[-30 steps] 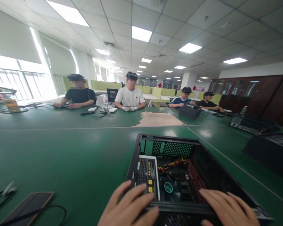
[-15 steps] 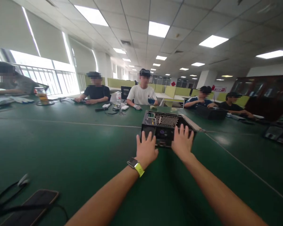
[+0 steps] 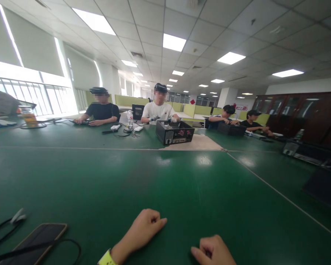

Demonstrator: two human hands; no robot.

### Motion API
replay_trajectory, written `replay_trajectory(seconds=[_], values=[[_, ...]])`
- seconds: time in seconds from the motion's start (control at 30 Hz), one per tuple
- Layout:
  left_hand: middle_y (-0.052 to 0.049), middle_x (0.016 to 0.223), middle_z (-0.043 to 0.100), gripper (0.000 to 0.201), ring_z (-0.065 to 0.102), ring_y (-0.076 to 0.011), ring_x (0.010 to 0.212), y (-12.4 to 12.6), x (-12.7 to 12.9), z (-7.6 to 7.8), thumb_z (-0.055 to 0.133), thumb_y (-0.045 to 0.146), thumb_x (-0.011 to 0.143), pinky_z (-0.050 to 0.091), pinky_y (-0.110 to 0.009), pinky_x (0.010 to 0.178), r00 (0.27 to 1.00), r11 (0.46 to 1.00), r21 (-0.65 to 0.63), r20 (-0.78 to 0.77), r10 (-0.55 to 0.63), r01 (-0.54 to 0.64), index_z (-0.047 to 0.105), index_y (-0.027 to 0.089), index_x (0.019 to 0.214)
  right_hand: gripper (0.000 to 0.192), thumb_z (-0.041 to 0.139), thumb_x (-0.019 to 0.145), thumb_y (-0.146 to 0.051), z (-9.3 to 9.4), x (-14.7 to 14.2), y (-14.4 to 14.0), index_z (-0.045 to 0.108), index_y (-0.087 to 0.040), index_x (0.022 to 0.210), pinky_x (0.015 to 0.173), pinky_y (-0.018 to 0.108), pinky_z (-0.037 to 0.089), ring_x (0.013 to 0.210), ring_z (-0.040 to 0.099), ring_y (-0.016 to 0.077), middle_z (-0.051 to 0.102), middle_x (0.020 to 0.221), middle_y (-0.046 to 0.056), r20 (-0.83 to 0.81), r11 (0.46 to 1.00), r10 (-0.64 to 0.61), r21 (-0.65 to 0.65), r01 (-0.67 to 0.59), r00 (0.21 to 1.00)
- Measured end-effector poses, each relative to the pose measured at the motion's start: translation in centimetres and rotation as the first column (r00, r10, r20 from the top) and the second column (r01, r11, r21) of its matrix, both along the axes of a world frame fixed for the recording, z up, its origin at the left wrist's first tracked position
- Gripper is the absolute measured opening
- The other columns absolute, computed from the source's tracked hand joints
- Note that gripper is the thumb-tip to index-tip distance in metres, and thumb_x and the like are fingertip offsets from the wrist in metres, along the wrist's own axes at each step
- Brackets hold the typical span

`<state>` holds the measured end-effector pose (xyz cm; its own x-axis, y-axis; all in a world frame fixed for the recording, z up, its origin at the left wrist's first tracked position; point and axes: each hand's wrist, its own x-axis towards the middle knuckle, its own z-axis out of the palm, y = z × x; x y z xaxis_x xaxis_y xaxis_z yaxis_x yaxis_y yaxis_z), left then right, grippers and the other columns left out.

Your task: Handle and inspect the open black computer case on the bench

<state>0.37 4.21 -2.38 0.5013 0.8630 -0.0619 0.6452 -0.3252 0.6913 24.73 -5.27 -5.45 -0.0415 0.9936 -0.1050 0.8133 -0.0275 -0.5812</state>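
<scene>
My left hand (image 3: pixel 140 232) rests on the green table (image 3: pixel 105 184) near the front edge, fingers curled, holding nothing; a yellow-green watch strap shows at its wrist. My right hand (image 3: pixel 213 251) lies beside it, fingers also curled and empty. A black open computer case (image 3: pixel 174 132) stands far across the table, in front of a person in a white shirt (image 3: pixel 157 110) whose gloved hands touch its back edge.
A phone (image 3: pixel 34 239) with a black cable lies at the front left. Other people sit along the far side with black cases (image 3: pixel 231 128). More dark cases (image 3: pixel 306 151) line the right edge. A bottle and small tools (image 3: pixel 129 127) lie at the far middle.
I pushed the computer case away across the table to the person in white. Both my hands let go and drew back to the front edge with fingers curled.
</scene>
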Motion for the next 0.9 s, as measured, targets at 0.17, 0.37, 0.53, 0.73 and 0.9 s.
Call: replay_trajectory(seconds=[0.17, 0.37, 0.53, 0.73, 0.9], values=[[0.006, 0.051, 0.025, 0.048, 0.025, -0.0088, 0.049, -0.1, 0.0, 0.2, 0.044, 0.054, 0.082, 0.020, -0.026, 0.049, 0.998, 0.998, 0.036, -0.052, -0.045, 0.047, 0.030, 0.019, 0.052, 0.037, 0.051, 0.077, -0.045, 1.0, -0.8, -0.6, 0.047, -0.018, 0.051, 0.054, 0.025, 0.027, 0.054, 0.044, 0.0115, 0.050, 0.051, -0.003, 0.100, 0.999, 0.020, 0.039, -0.024, 0.995], [0.005, 0.049, 0.029, 0.046, 0.030, -0.0093, 0.049, -1.0, 0.2, 0.6, 0.045, 0.047, 0.082, 0.022, -0.025, 0.051, 0.981, 0.989, 0.137, -0.191, -0.026, 0.053, 0.029, 0.018, 0.050, 0.039, 0.051, 0.078, -0.046, 1.0, -0.9, -0.7, 0.049, -0.018, 0.051, 0.056, 0.024, 0.027, 0.056, 0.045, 0.0115, 0.052, 0.052, -0.003, 0.140, 0.996, 0.036, 0.071, -0.046, 0.990], [0.004, 0.050, 0.034, 0.042, 0.036, -0.0113, 0.055, -1.3, 0.4, 0.3, 0.044, 0.042, 0.082, 0.027, -0.025, 0.058, 0.963, 0.967, 0.240, -0.267, -0.023, 0.089, 0.032, 0.018, 0.051, 0.039, 0.053, 0.077, -0.045, 0.9, -0.7, -0.6, 0.048, -0.018, 0.050, 0.056, 0.024, 0.026, 0.056, 0.044, 0.0111, 0.050, 0.051, -0.003, 0.125, 0.996, 0.035, 0.072, -0.044, 0.991], [0.003, 0.051, 0.036, 0.040, 0.035, -0.0121, 0.053, -1.5, 0.7, 0.1, 0.043, 0.041, 0.082, 0.025, -0.026, 0.057, 0.946, 0.950, 0.288, -0.323, -0.019, 0.117, 0.034, 0.018, 0.051, 0.039, 0.054, 0.077, -0.045, 0.7, -0.2, -0.2, 0.050, -0.017, 0.050, 0.053, 0.024, 0.025, 0.054, 0.043, 0.0100, 0.048, 0.050, -0.004, 0.090, 0.997, 0.042, 0.062, -0.048, 0.995], [0.003, 0.052, 0.038, 0.040, 0.037, -0.0125, 0.054, -1.3, 0.7, 0.0, 0.040, 0.041, 0.084, 0.024, -0.027, 0.057, 0.939, 0.947, 0.290, -0.343, -0.030, 0.136, 0.035, 0.018, 0.052, 0.029, 0.051, 0.080, -0.042, 2.1, -0.9, -1.2, 0.065, -0.021, 0.066, 0.059, 0.023, 0.035, 0.062, 0.054, 0.0127, 0.062, 0.061, -0.002, 0.056, 0.998, 0.015, 0.052, -0.018, 0.998]])
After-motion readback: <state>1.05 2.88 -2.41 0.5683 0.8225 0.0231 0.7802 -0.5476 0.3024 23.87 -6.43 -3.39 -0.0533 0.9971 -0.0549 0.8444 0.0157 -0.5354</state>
